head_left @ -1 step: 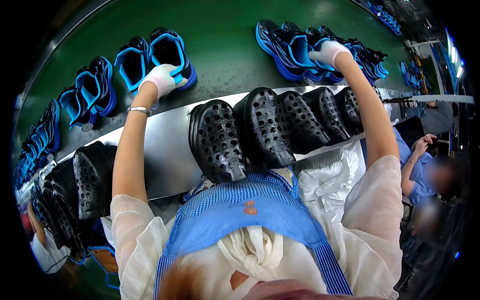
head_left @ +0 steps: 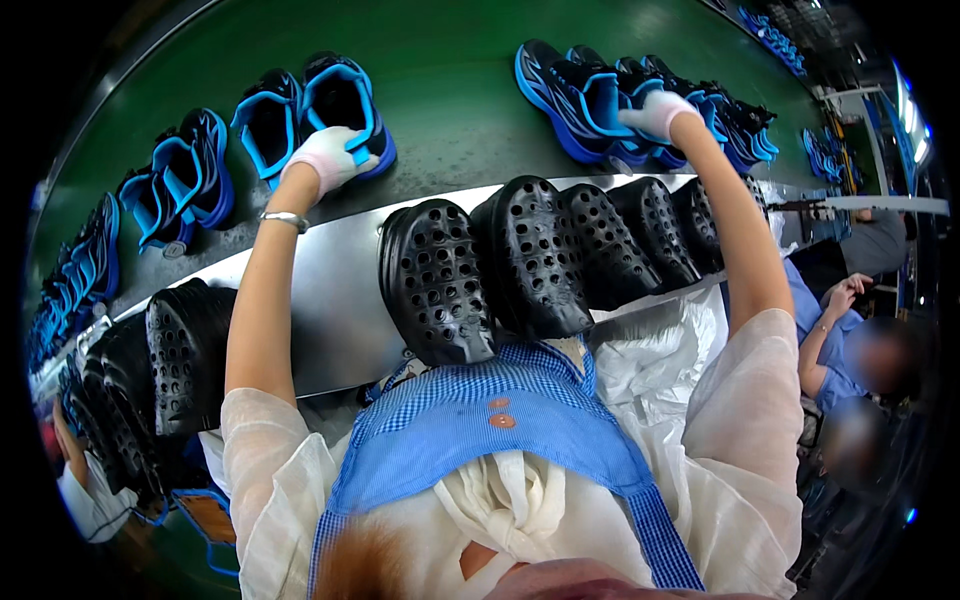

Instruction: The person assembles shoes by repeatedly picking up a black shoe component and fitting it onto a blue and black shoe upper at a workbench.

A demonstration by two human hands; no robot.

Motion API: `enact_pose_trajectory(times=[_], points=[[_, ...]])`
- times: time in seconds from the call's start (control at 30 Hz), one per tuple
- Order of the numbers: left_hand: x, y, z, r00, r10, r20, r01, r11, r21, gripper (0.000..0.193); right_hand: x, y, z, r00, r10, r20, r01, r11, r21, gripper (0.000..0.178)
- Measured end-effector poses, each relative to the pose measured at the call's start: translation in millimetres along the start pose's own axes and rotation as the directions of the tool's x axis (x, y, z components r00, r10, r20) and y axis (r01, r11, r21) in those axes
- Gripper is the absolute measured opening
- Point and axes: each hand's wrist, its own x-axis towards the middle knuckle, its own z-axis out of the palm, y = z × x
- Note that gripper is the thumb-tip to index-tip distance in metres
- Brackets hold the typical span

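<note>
My left hand [head_left: 330,160], in a white glove with a pinkish palm, grips the heel of a black and blue sneaker [head_left: 342,95] on the green belt. A second sneaker [head_left: 265,125] stands beside it on the left. Off to the right, my right hand [head_left: 660,116], gloved the same way, has its fingers closed at the heel collar of a sneaker in a tight row. The row's leftmost sneaker [head_left: 560,100] lies tilted, with its blue sole showing. My right fingertips are partly hidden among the shoes.
Black perforated shoe-shaped pieces [head_left: 440,280] line the metal ledge [head_left: 340,335] before me, with more [head_left: 175,360] at the left. Further sneakers [head_left: 185,175] stand left along the belt [head_left: 440,70]. Crumpled white plastic [head_left: 665,355] lies below the ledge. Another person's hand [head_left: 850,290] shows at right.
</note>
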Motion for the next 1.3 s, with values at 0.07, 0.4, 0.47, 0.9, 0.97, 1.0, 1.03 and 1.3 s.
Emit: enact_pose_trajectory(times=[0.07,0.4,0.47,0.9,0.97,1.0,1.03,1.3], points=[[13.3,5.6,15.0,0.994,0.052,-0.101,-0.052,0.999,0.004,0.038,29.8,10.1,40.1,0.999,0.044,-0.003,-0.043,0.984,0.174,0.062],[14.8,-2.9,16.7,1.000,0.011,-0.010,-0.011,0.999,-0.046,0.044,50.6,-101.7,39.2,0.945,-0.298,-0.138,0.327,0.881,0.341,0.042],[12.9,0.4,15.1,0.999,0.011,-0.043,-0.012,0.999,-0.034,0.045,38.7,-124.5,34.2,0.967,-0.252,-0.039,0.232,0.807,0.542,0.045],[15.2,-48.1,45.2,0.947,0.023,-0.319,-0.004,0.998,0.059,0.066,-211.5,-143.6,-39.6,0.414,-0.840,-0.350,0.900,0.436,0.018,0.050],[4.8,-40.3,42.4,0.920,0.024,-0.391,-0.019,1.000,0.017,0.068,-222.3,-143.2,-29.9,0.434,-0.850,-0.298,0.889,0.457,-0.009,0.061],[-4.0,-35.4,37.5,0.918,0.025,-0.396,-0.018,1.000,0.022,0.068,-224.2,-143.8,-25.3,0.431,-0.850,-0.304,0.890,0.456,-0.012,0.061],[-12.4,-30.3,31.8,0.920,0.061,-0.388,-0.060,0.998,0.013,0.066,-224.0,-145.4,-20.8,0.433,-0.843,-0.318,0.885,0.465,-0.027,0.061],[-74.7,3.4,-3.8,0.831,0.096,-0.549,-0.163,0.984,-0.074,0.058,-226.1,-151.4,-18.0,0.384,-0.832,-0.400,0.896,0.441,-0.059,0.047]])
